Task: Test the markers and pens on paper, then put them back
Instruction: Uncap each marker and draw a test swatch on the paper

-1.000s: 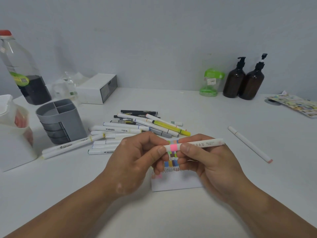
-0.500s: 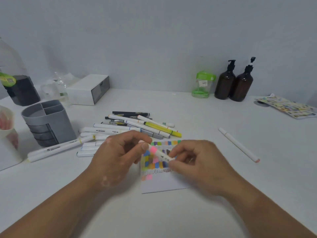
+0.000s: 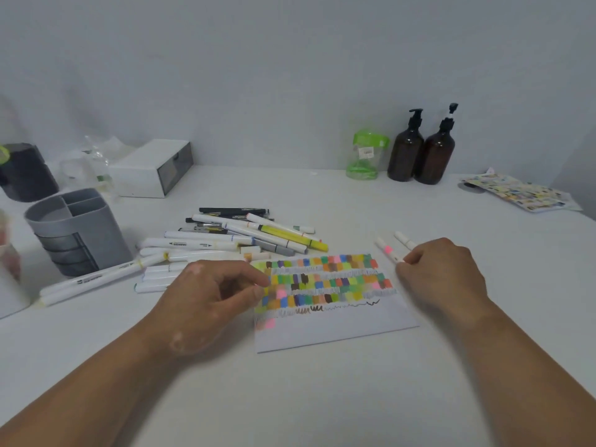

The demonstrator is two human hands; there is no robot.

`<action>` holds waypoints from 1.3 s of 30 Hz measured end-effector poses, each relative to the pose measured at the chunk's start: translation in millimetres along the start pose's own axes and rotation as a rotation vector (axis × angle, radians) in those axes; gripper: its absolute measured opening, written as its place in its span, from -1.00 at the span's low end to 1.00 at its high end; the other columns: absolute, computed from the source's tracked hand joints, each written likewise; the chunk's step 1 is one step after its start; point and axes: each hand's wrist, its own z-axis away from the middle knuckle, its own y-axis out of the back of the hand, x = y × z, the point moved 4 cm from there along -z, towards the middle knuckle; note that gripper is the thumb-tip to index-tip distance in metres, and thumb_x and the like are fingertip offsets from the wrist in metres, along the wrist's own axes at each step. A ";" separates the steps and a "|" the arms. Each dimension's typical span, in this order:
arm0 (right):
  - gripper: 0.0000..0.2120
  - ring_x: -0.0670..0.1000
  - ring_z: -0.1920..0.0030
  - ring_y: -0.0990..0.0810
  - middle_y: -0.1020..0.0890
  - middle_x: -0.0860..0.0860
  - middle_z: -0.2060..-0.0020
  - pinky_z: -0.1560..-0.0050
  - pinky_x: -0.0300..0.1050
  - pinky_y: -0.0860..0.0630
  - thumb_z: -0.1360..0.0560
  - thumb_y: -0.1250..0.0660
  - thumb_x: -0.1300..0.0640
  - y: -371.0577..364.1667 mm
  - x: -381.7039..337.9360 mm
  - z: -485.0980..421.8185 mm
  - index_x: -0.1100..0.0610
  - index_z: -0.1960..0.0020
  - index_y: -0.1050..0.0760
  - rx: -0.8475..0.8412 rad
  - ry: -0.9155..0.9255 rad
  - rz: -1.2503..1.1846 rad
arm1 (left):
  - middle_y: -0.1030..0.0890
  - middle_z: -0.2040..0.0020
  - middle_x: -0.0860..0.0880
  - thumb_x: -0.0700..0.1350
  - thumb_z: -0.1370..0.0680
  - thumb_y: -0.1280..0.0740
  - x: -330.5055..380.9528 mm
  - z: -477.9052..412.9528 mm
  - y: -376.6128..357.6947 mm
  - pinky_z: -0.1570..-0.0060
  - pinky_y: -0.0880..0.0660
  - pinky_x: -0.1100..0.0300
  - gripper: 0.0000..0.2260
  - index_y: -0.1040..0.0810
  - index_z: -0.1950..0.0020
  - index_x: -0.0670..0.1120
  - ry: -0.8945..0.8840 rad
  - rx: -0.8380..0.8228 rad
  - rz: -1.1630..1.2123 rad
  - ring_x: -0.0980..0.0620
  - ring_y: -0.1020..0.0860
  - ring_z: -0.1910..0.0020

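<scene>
The paper [image 3: 332, 317] lies flat at centre, its near half unmarked. The left hand [image 3: 213, 304] hovers, loosely curled and empty, over the paper's left edge. The right hand [image 3: 445, 279] pinches the pink-banded marker [image 3: 388, 250] beside the right edge. The marker pile [image 3: 232, 243] crowds far-left; bare table [image 3: 322, 398] lies near.

Bare desk [image 3: 322, 398] lies open between and below both hands, and to the right of the right hand [image 3: 442, 279] out toward the sticker sheet [image 3: 519, 192]. Ahead of the left hand [image 3: 213, 295], a heap of markers [image 3: 232, 243] blocks the way, with a grey pen holder [image 3: 77, 230] further left. The swatch paper [image 3: 325, 298] fills the gap between the hands. Two brown pump bottles [image 3: 422, 153] and a green-lidded jar [image 3: 366, 156] stand far ahead by the wall.
</scene>
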 end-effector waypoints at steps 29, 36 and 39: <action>-0.78 -0.20 0.20 -0.55 -0.61 -0.23 0.36 0.27 -0.43 -0.35 -0.38 -0.58 0.20 -12.1 -74.1 67.5 -0.12 0.23 -0.68 -0.002 0.702 -0.375 | -0.56 0.34 0.20 0.01 -0.55 -0.45 -21.3 -7.0 54.1 0.38 -0.42 0.36 -0.96 -0.65 0.09 0.11 0.148 0.335 0.042 0.21 -0.41 0.41; -0.92 -0.09 0.25 -0.61 -0.68 -0.24 0.24 0.25 -0.36 -0.44 -0.48 -0.43 -0.07 -13.3 -93.2 85.6 -0.16 0.10 -0.71 -0.167 0.769 -0.531 | -0.64 0.14 -0.06 -0.03 -0.45 -0.48 -0.6 -11.1 -1.1 0.23 -0.56 0.19 -0.81 -0.67 -0.04 0.00 0.154 0.121 0.825 0.01 -0.62 0.16; -0.66 -0.10 0.16 -0.67 -0.71 -0.27 0.13 0.15 -0.31 -0.53 -0.44 -0.31 -0.30 -17.6 -99.3 93.2 -0.31 -0.16 -0.62 -0.359 0.759 -0.619 | -0.67 0.07 -0.12 -0.07 -0.42 -0.49 2.8 -11.9 -9.6 0.13 -0.60 0.14 -0.82 -0.67 -0.01 -0.03 0.143 0.059 0.912 -0.09 -0.66 0.07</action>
